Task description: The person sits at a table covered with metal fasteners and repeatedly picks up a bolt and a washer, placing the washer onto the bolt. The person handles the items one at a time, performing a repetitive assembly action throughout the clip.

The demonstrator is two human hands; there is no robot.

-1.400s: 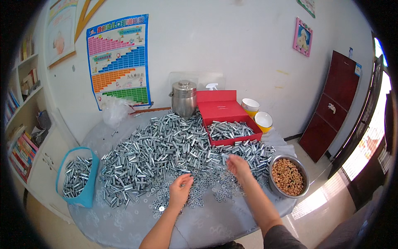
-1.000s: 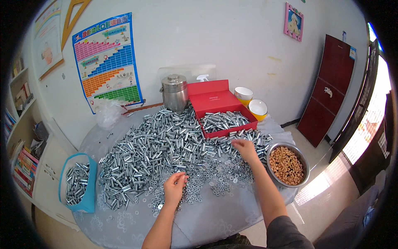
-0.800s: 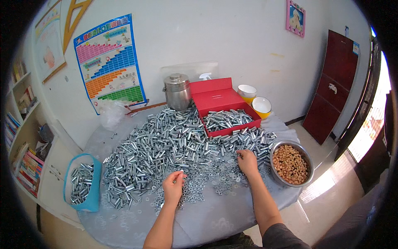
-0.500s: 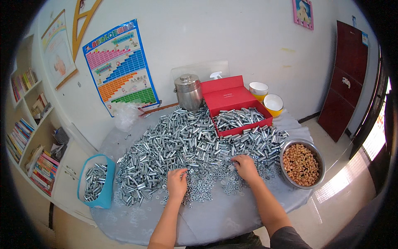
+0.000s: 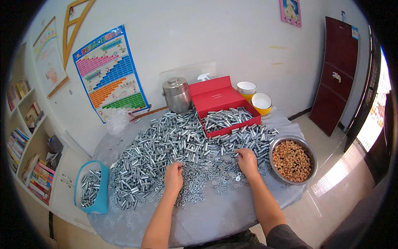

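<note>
A wide heap of silver metal sleeves [image 5: 143, 162] spreads over the table, with small washers [image 5: 191, 182] scattered along its near edge. My left hand [image 5: 173, 179] is at the left of the washers, its thumb and fingers pinched together. Whatever it may hold is too small to make out. To the right, at the near edge of the sleeves, my right hand [image 5: 248, 162] is also closed in a pinch. A tiny bright bit shows at its fingertips, but I cannot tell its kind. Several loose washers lie on the cloth between the hands.
An open red box [image 5: 232, 128] full of sleeves stands behind the heap, beside a steel canister [image 5: 177, 97]. At the right is a steel bowl [image 5: 314, 169] of brown round pieces. A blue basket [image 5: 100, 195] holds sleeves at the left. Yellow-and-white bowls [image 5: 261, 101] stand at the back.
The view has shifted, so the table's things sit further left. Against the table, my right hand has moved to the right and my left hand slightly right; both remain pinched.
</note>
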